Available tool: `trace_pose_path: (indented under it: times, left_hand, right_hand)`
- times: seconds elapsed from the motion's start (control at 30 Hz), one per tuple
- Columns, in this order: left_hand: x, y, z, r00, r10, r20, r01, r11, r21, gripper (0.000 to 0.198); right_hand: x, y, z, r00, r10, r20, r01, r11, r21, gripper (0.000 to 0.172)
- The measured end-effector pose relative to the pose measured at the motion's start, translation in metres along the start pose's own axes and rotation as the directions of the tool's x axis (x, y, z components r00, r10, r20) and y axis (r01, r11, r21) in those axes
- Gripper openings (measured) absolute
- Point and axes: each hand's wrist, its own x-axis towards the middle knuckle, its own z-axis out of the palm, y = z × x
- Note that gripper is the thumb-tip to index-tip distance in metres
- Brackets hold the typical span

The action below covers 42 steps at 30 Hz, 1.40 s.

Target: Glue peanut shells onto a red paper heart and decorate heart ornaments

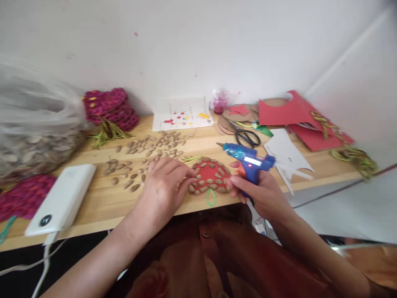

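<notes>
A red round disc (211, 172) with several seed shells glued around it and a green loop at its near edge lies at the front of the wooden table (102, 203). My left hand (166, 186) rests at the disc's left rim, fingers curled and pinched on a shell there. My right hand (260, 192) grips a blue glue gun (248, 159), nozzle pointing left, held just right of and above the disc.
Loose seed shells (145, 153) lie scattered behind the disc. A white power bank (62, 198) with a cable sits at front left, a plastic bag of shells (34, 132) far left, and dark red finished pieces (111, 107) behind. Scissors (246, 134), cardboard discs and red paper (297, 116) lie at right.
</notes>
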Motion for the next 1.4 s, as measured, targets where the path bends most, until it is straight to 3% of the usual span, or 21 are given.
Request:
trace_pose_path:
  times: [0.17,0.37,0.6,0.8,0.9,1.0,1.17,1.27,1.4]
  left_hand:
    - [0.016,0.034,0.020,0.988,0.148,0.053,-0.151,0.988,0.044,0.008]
    - [0.021,0.052,0.029,0.970,0.223,0.095,-0.230,0.970,0.073,0.009]
    - [0.020,0.057,0.033,0.975,0.196,0.109,-0.206,0.975,0.083,0.009]
    - [0.017,0.053,0.043,0.990,0.117,0.082,-0.098,0.973,-0.208,0.009]
    - [0.016,0.052,0.044,0.991,0.122,0.059,-0.105,0.966,-0.238,0.010]
    - [0.015,0.053,0.043,0.985,0.157,0.071,-0.143,0.973,-0.181,0.012]
    - [0.012,0.062,0.043,0.960,0.261,0.104,-0.269,0.960,0.074,0.015]
    - [0.010,0.067,0.045,0.948,0.302,0.099,-0.314,0.939,0.138,0.015]
    - [0.009,0.067,0.046,0.939,0.336,0.072,-0.343,0.930,0.129,0.016]
  right_hand:
    - [-0.004,-0.002,0.005,0.998,0.005,0.055,-0.005,1.000,-0.011,0.045]
    - [-0.008,-0.001,0.002,0.998,0.016,0.059,-0.014,1.000,-0.025,0.048]
    - [-0.006,0.003,0.004,0.997,-0.036,0.061,0.039,0.997,-0.060,0.036]
    - [-0.006,0.004,0.005,0.994,-0.040,0.106,0.045,0.998,-0.046,0.031]
    - [-0.007,0.003,0.006,0.995,-0.025,0.099,0.031,0.998,-0.063,0.032]
    - [-0.006,0.005,0.006,0.997,-0.057,0.046,0.064,0.985,-0.162,0.033]
    - [-0.004,0.011,0.004,0.968,-0.242,-0.060,0.206,0.913,-0.353,0.028]
    - [-0.004,0.012,0.006,0.981,-0.190,-0.041,0.177,0.959,-0.221,0.026]
    - [-0.006,0.011,0.010,0.996,-0.091,-0.024,0.093,0.995,0.047,0.036]
